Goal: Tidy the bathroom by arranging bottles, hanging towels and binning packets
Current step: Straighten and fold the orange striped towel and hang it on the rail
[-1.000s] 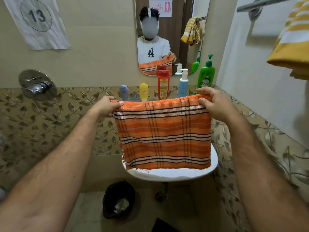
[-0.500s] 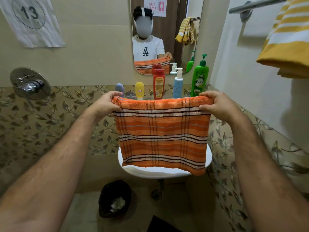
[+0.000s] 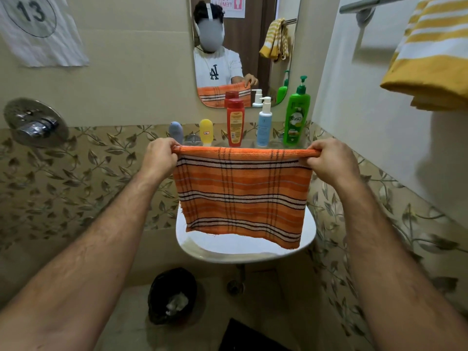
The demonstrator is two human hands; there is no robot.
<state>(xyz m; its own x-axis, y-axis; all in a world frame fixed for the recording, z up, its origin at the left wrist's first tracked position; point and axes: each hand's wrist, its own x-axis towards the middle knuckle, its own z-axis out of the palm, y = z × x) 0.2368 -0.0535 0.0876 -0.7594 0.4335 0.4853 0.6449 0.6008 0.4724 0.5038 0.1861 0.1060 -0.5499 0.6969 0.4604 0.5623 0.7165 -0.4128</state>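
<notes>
An orange striped towel [image 3: 243,196] hangs stretched flat in front of me, above the white sink [image 3: 243,252]. My left hand [image 3: 159,158] grips its top left corner and my right hand [image 3: 329,160] grips its top right corner. Behind it, along the sink's back ledge, stand a grey-blue bottle [image 3: 176,131], a yellow bottle [image 3: 206,131], a red bottle [image 3: 235,122], a white-and-blue pump bottle [image 3: 264,122] and a green pump bottle [image 3: 296,115]. A yellow striped towel [image 3: 428,54] hangs over the metal rail [image 3: 367,3] at the upper right.
A black bin [image 3: 172,296] with crumpled white packets inside stands on the floor left of the sink pipe. A chrome shower valve [image 3: 35,122] sticks out of the left wall. The mirror [image 3: 243,46] hangs above the bottles. A dark mat [image 3: 248,336] lies at the bottom.
The towel's top edge has been pulled tauter and sits a little wider between my hands. My view has shifted slightly, bringing the rail and yellow towel further left.
</notes>
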